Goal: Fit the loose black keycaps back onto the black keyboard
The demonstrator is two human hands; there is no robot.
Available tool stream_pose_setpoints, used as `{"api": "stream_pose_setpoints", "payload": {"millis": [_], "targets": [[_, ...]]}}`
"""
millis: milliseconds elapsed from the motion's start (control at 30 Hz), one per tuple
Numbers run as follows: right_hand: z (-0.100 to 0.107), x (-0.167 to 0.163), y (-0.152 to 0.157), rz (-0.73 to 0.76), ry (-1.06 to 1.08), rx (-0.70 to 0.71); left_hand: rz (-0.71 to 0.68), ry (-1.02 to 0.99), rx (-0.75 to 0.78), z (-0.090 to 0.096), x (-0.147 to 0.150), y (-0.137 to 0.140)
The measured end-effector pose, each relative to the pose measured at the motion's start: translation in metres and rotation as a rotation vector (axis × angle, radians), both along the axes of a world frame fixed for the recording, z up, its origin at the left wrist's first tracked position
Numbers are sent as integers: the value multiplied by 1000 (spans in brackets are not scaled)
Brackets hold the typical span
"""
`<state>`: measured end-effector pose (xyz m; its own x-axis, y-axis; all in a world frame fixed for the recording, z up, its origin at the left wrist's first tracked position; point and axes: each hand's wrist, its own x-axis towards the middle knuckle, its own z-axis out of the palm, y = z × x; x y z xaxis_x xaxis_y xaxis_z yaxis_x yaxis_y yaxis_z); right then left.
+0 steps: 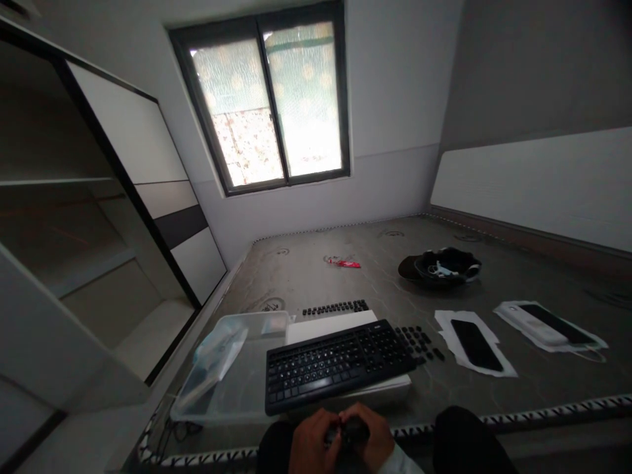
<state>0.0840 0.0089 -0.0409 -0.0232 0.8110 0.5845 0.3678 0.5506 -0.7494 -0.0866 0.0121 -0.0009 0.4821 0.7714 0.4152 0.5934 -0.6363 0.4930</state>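
At the bottom of the view, my left hand (312, 442) and my right hand (374, 429) are close together in front of my body. Their fingers are curled inward around something small and dark that I cannot make out. Just beyond them, a black computer keyboard (336, 361) rests tilted on a white box (340, 325). Loose black keycaps (419, 342) lie to the right of the keyboard, and a row of more keycaps (336, 307) stands behind the box.
Left of the keyboard is a clear plastic container (247, 388). To the right lie a black phone (475, 345) on white paper and a second phone (555, 322) beside a white device. Farther back are a dark cap (439, 268) and a red item (345, 263) on the mattress (306, 280).
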Motion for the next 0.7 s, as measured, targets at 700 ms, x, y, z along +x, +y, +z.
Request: {"api": "stream_pose_setpoints", "payload": {"millis": [700], "targets": [[-1, 6, 17, 179, 3, 130, 82, -61, 81, 5, -5, 12]]}}
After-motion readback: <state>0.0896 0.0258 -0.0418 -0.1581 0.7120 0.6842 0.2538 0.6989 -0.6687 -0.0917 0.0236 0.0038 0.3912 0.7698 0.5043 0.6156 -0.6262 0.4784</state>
